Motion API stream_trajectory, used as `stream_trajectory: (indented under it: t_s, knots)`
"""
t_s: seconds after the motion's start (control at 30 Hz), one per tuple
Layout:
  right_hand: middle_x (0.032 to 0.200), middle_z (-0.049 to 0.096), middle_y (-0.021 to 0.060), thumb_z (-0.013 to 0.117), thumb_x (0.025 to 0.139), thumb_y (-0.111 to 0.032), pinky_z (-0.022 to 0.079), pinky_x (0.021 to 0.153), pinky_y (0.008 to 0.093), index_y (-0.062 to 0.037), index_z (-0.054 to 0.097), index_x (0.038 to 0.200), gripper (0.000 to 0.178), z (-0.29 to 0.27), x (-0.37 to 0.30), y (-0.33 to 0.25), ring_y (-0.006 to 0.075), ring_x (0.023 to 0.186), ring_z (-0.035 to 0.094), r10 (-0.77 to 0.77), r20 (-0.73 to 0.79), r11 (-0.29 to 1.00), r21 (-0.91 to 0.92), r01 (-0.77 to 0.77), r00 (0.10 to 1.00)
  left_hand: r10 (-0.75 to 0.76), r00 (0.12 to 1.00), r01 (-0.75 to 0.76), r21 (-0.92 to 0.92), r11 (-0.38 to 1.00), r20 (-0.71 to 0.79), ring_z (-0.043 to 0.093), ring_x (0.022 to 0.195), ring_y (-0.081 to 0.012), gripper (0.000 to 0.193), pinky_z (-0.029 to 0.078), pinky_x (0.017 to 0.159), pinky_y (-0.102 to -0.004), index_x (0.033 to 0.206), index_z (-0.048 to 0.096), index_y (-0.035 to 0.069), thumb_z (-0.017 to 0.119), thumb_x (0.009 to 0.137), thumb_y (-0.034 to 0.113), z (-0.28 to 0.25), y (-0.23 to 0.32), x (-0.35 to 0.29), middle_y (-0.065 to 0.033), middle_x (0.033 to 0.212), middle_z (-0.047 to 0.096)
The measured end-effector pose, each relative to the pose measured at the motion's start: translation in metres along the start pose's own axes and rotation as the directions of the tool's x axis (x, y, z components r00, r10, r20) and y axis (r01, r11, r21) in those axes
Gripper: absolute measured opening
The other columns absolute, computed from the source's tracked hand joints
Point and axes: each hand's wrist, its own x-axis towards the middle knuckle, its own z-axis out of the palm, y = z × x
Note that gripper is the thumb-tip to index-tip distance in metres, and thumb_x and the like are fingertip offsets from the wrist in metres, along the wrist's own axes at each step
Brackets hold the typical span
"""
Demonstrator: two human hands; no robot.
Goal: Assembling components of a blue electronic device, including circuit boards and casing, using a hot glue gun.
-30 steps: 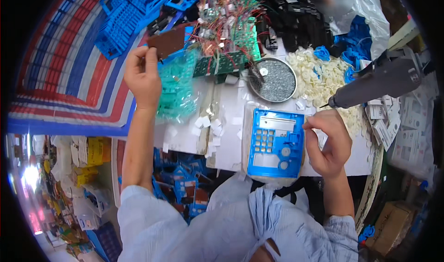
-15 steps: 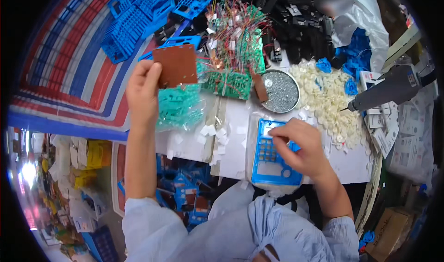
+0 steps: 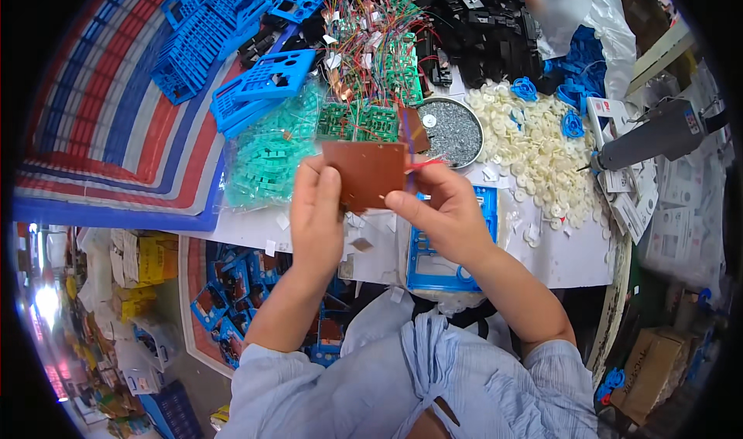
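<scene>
A brown circuit board [image 3: 365, 174] is held up over the near part of the table, its plain side with small solder dots facing me. My left hand [image 3: 316, 218] is closed on the board's left edge, thumb in front. At the opposite edge my right hand [image 3: 453, 214] pinches, its thumb tip at the lower corner. Red and blue wires [image 3: 422, 165] stick out by these fingers; their ends are hidden. Below my right hand lies a blue plastic casing [image 3: 418, 272] with cut-outs, partly covered by that hand and forearm.
Beyond the board are wired green boards [image 3: 379, 121], bagged green parts [image 3: 267, 164] and a round tray of screws [image 3: 480, 141]. Cream discs [image 3: 534, 152] are heaped to the right, near a grey electric screwdriver [image 3: 646, 141]. Blue casings [image 3: 267, 75] lie far left; black parts [image 3: 480, 36] fill the back.
My left hand has brought the board rightward and down. My right hand has left the blue casing and moved up to the board's right edge. The view has shifted slightly.
</scene>
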Motion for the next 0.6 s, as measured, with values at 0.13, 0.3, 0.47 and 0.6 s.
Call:
stream_trajectory:
  t_s: [0.13,0.3,0.47,0.6]
  knots:
    - [0.101,0.067,-0.0006,0.074,0.094,-0.012,0.051,0.07,0.0206,0.0017,0.069,0.114,0.025,-0.015,0.0,-0.023,0.0038,0.09,0.061,0.108,0.043,0.979,0.168,-0.114,0.993,0.052,0.992,-0.107,0.53,0.841,0.117,0.06,0.087,-0.0133,0.018,0.049,0.079,-0.0284,0.111,0.059,0.002,0.06,0.1,0.017,0.002,0.01,-0.019,-0.0061,0.103,0.064]
    - [0.095,0.071,0.0021,0.073,0.092,-0.007,0.052,0.07,0.022,0.003,0.069,0.108,0.019,-0.035,0.01,-0.046,0.0045,0.084,0.065,0.322,0.276,0.93,0.087,-0.357,0.906,0.298,0.887,-0.447,0.494,0.746,0.353,0.06,0.103,-0.0198,0.027,0.047,0.089,-0.0328,0.11,0.061,0.0,0.069,0.085,0.01,-0.015,0.041,0.0,-0.0117,0.108,0.064]
    - [0.093,0.071,0.0041,0.07,0.096,-0.023,0.054,0.065,0.0239,0.0014,0.069,0.108,0.027,-0.038,0.024,-0.044,0.0075,0.077,0.066,0.394,0.301,0.917,-0.07,-0.392,0.868,-0.447,0.76,0.365,0.259,0.894,0.471,0.057,0.073,-0.0097,0.03,0.047,0.068,-0.0269,0.117,0.063,-0.002,0.054,0.107,0.025,-0.002,0.033,-0.003,-0.0032,0.086,0.064]
    - [0.107,0.07,0.0093,0.06,0.102,-0.037,0.059,0.07,0.0291,0.0019,0.064,0.122,0.044,-0.042,0.014,-0.025,0.0142,0.085,0.069,0.301,0.225,0.856,0.365,-0.366,0.927,-0.395,0.802,0.527,-0.22,0.821,0.448,0.037,0.051,-0.007,0.034,0.033,0.052,-0.0262,0.122,0.058,0.002,0.049,0.109,0.032,0.001,0.019,-0.004,0.0012,0.065,0.048]
